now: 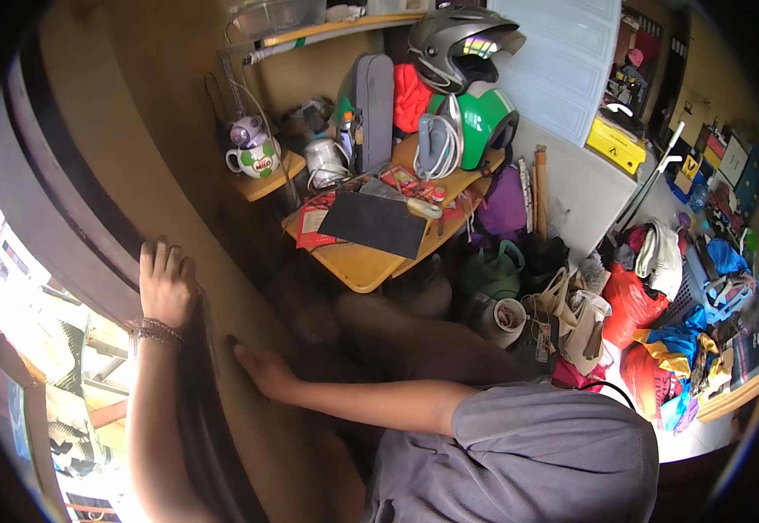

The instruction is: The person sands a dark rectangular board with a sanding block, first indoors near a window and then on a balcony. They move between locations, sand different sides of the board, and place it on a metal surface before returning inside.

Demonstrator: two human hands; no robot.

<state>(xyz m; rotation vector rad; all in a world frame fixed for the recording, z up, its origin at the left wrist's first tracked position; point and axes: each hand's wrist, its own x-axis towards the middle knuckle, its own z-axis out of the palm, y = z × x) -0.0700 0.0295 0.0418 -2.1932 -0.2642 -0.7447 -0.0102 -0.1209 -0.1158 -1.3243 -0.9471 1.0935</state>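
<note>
My left hand (168, 283), with a dark beaded bracelet at the wrist, is at the dark window frame (70, 205) on the left. Its fingers bend over the frame's edge. Lower and further right, my right hand (264, 370) lies against the tan wall (214, 305) below the frame. Its fingers look stretched out, partly in shadow, and nothing shows in them. Bright daylight comes through the window beside my left forearm.
Ahead stands a wooden desk (362, 268) bearing a black sheet (374, 224), red papers and a green helmet (482, 126). A grey helmet (458, 48) sits above. Bags and clothes, including a red plastic bag (630, 305), pile up on the right.
</note>
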